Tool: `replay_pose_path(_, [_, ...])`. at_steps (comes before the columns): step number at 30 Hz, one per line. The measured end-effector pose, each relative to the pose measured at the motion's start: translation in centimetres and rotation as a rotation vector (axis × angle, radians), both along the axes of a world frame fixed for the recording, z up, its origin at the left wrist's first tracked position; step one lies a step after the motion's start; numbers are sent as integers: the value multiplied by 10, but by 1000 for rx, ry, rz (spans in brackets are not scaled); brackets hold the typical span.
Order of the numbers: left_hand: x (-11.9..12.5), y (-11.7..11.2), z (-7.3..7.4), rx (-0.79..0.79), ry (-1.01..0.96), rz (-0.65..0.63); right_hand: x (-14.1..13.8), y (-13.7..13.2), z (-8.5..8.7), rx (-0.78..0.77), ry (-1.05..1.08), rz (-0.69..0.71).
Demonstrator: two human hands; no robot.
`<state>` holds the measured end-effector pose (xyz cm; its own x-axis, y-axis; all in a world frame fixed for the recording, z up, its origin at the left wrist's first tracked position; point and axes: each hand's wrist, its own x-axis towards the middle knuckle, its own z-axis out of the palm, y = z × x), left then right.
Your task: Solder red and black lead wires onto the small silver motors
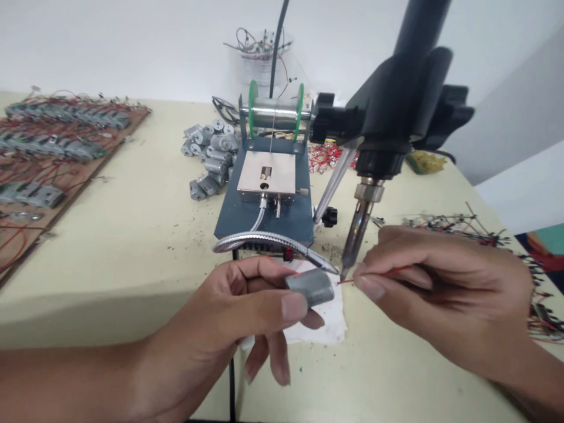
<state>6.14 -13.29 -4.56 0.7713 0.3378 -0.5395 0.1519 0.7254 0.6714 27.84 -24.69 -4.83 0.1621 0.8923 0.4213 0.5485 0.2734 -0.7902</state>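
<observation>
My left hand (259, 305) grips a small grey electric motor (314, 288) between thumb and fingers, its terminal end turned to the right. Between the thumb and forefinger of my right hand (423, 288) is a thin red wire (346, 281), its bare end close to the motor's terminal. The tip of a mounted soldering iron (352, 247) points down right at that spot. A metal solder feed tube (324, 262) also ends there. Whether wire, tip and terminal touch, I cannot tell.
Behind my hands stands a blue solder feeder (229, 208) with a solder spool (275, 113). Several loose motors (215, 155) are piled beside it. A board of wired motors (66, 182) lies left. Red wires (328, 157) lie behind the iron's stand; dark-tipped wires (467, 223) lie right.
</observation>
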Motion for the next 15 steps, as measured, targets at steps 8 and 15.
replay_pose_path(8, [-12,-22,-25,194,62,-73,114,3,21,-71,127,-45])
replay_pose_path(15, [-24,-36,-37,144,-232,-315,145,1,25,-603,-191,-131])
